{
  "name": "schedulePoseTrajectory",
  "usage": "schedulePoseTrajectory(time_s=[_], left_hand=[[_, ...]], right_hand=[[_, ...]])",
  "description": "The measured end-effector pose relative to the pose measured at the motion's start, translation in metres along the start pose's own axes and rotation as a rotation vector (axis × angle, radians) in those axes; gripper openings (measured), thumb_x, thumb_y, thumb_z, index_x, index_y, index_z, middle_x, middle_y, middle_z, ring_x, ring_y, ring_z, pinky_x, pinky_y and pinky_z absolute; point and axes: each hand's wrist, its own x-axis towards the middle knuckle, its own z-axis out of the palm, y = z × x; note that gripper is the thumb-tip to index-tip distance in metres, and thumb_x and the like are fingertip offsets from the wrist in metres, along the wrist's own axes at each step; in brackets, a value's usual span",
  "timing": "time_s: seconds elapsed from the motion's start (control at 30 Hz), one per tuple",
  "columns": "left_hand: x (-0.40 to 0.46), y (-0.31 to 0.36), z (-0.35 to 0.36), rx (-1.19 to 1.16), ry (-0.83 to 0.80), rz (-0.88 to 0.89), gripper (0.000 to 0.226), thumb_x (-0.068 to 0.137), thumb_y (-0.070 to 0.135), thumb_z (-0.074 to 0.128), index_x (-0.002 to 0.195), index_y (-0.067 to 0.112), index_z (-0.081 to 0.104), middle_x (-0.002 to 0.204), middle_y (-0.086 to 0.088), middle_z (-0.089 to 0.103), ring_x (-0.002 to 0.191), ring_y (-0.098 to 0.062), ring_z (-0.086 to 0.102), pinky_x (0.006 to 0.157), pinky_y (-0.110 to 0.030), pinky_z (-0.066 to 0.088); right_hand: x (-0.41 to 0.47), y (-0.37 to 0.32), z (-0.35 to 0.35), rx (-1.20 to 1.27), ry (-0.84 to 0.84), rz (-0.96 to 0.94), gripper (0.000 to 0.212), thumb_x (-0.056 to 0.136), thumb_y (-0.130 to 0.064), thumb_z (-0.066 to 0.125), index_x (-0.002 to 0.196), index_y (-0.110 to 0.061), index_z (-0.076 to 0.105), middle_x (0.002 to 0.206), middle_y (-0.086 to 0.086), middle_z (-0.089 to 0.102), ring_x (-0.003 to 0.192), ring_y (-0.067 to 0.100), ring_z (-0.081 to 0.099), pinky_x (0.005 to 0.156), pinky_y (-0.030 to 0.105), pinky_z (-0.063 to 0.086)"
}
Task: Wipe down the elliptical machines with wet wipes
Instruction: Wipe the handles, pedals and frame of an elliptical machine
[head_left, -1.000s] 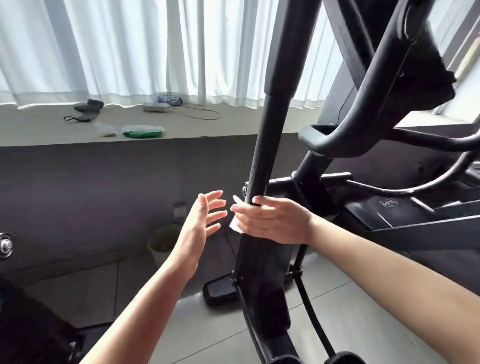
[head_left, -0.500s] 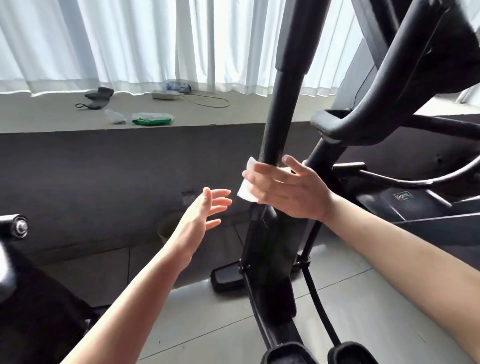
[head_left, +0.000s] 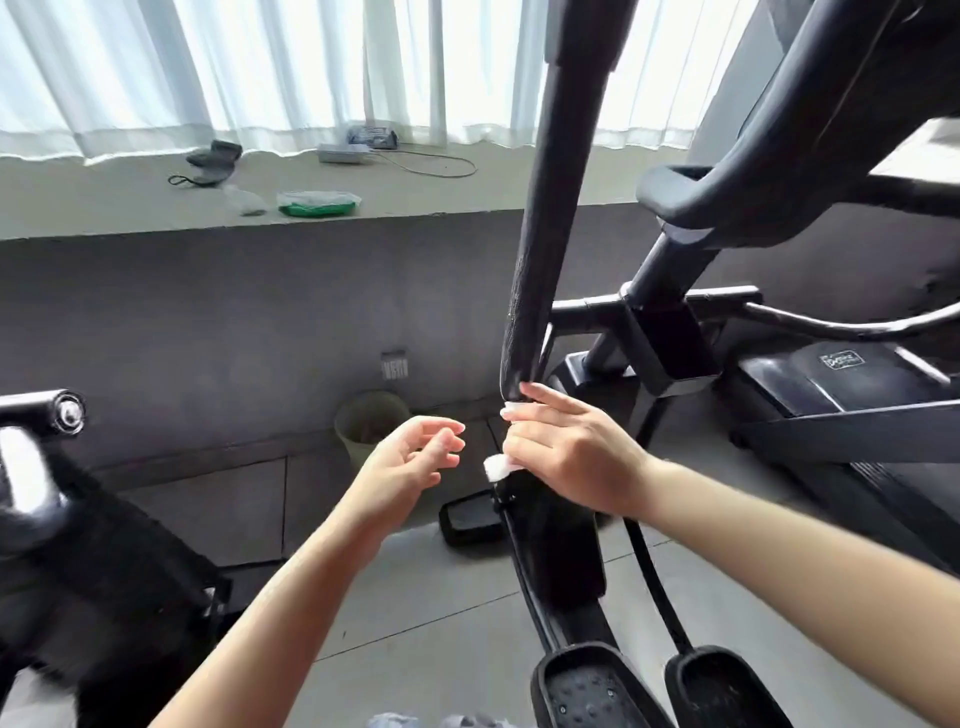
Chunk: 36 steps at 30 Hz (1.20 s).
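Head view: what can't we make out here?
- Wipe: mostly hidden under right hand; only corners show.
- Pole: top cut off by frame edge.
- Pack on ledge: too small to read.
- Left hand: holds nothing.

Bare right hand (head_left: 571, 457), at centre frame, is curling its fingers around a black upright bar (head_left: 550, 234), pressing a white wet wipe (head_left: 497, 466) against it. Bare left hand (head_left: 410, 462), just left, is hovering with relaxed fingers.
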Motion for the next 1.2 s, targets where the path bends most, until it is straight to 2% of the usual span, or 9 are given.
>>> schedulePoseTrajectory(time_s=[0.1, 0.2, 0.37, 0.53, 0.7, 0.87, 1.0, 1.1, 1.2], left_hand=[[-0.008, -0.002, 0.015, -0.079, -0.080, 0.036, 0.031, 0.086, 0.040, 0.061, 0.113, 0.026, 0.065, 0.112, 0.007, 0.071, 0.111, -0.013, 0.064, 0.098, -0.031, 0.049], [-0.017, 0.006, 0.024, -0.239, -0.181, 0.054, 0.043, 0.084, 0.049, 0.061, 0.113, 0.017, 0.066, 0.112, -0.006, 0.071, 0.107, -0.022, 0.067, 0.094, -0.039, 0.055], [-0.021, 0.029, 0.031, -0.278, -0.125, 0.034, 0.017, 0.083, 0.024, 0.070, 0.094, 0.012, 0.065, 0.088, -0.012, 0.069, 0.079, -0.018, 0.070, 0.071, -0.032, 0.060], [-0.018, 0.065, 0.031, -0.250, -0.005, 0.285, 0.011, 0.082, 0.021, 0.067, 0.090, 0.014, 0.066, 0.077, -0.004, 0.069, 0.069, -0.018, 0.071, 0.059, -0.027, 0.057], [0.002, 0.121, 0.019, -0.174, 0.153, 0.560, 0.018, 0.083, 0.010, 0.075, 0.086, 0.025, 0.065, 0.069, 0.006, 0.070, 0.059, -0.012, 0.067, 0.056, -0.024, 0.057], [0.033, 0.171, 0.012, -0.145, 0.233, 0.658, 0.023, 0.085, 0.007, 0.074, 0.083, 0.025, 0.060, 0.060, 0.012, 0.066, 0.054, -0.003, 0.062, 0.055, -0.019, 0.054], [0.044, 0.177, -0.001, -0.094, 0.229, 0.679, 0.020, 0.087, 0.004, 0.070, 0.088, 0.022, 0.061, 0.066, 0.012, 0.067, 0.059, 0.000, 0.061, 0.060, -0.020, 0.054], [0.049, 0.169, -0.013, -0.170, 0.073, 0.603, 0.020, 0.089, 0.009, 0.068, 0.100, 0.025, 0.062, 0.077, 0.009, 0.072, 0.068, -0.003, 0.068, 0.065, -0.021, 0.057], [0.053, 0.151, -0.022, -0.240, 0.032, 0.548, 0.024, 0.092, 0.010, 0.062, 0.109, 0.027, 0.063, 0.088, 0.011, 0.075, 0.077, -0.006, 0.070, 0.068, -0.020, 0.055]], right_hand=[[0.007, -0.044, -0.028, 0.464, 0.099, 0.615, 0.028, 0.100, -0.025, 0.051, 0.091, -0.009, 0.072, 0.082, -0.006, 0.070, 0.080, 0.011, 0.065, 0.086, 0.030, 0.051], [0.017, -0.065, -0.050, 0.917, 0.128, 1.139, 0.024, 0.102, -0.023, 0.051, 0.092, -0.014, 0.070, 0.076, -0.011, 0.069, 0.069, 0.001, 0.061, 0.066, 0.018, 0.048], [0.027, -0.068, -0.060, 1.014, 0.211, 1.396, 0.017, 0.098, -0.026, 0.058, 0.087, -0.017, 0.067, 0.075, -0.007, 0.070, 0.068, 0.001, 0.064, 0.061, 0.020, 0.049], [0.046, -0.060, -0.085, 0.768, 0.237, 1.153, 0.039, 0.080, -0.057, 0.066, 0.110, -0.032, 0.059, 0.100, -0.018, 0.065, 0.097, -0.001, 0.061, 0.075, 0.010, 0.047], [0.083, -0.007, -0.105, 0.254, 0.468, 0.796, 0.025, 0.091, -0.021, 0.068, 0.108, -0.003, 0.067, 0.100, 0.002, 0.070, 0.091, 0.010, 0.064, 0.079, 0.022, 0.052], [0.123, 0.038, -0.112, -0.472, 0.625, 0.393, 0.026, 0.097, -0.017, 0.063, 0.121, -0.013, 0.054, 0.123, 0.008, 0.057, 0.113, 0.026, 0.058, 0.103, 0.037, 0.039], [0.128, 0.053, -0.104, -0.626, 0.354, -0.103, 0.024, 0.098, -0.006, 0.059, 0.120, -0.007, 0.069, 0.125, 0.008, 0.067, 0.120, 0.023, 0.061, 0.109, 0.037, 0.042], [0.124, 0.080, -0.106, -0.648, 0.166, -0.126, 0.032, 0.100, -0.010, 0.051, 0.130, -0.004, 0.062, 0.134, 0.010, 0.061, 0.128, 0.025, 0.054, 0.113, 0.042, 0.036], [0.122, 0.099, -0.120, -0.724, 0.068, -0.183, 0.047, 0.103, -0.038, 0.050, 0.136, -0.005, 0.056, 0.142, 0.009, 0.054, 0.133, 0.022, 0.049, 0.118, 0.042, 0.018]])
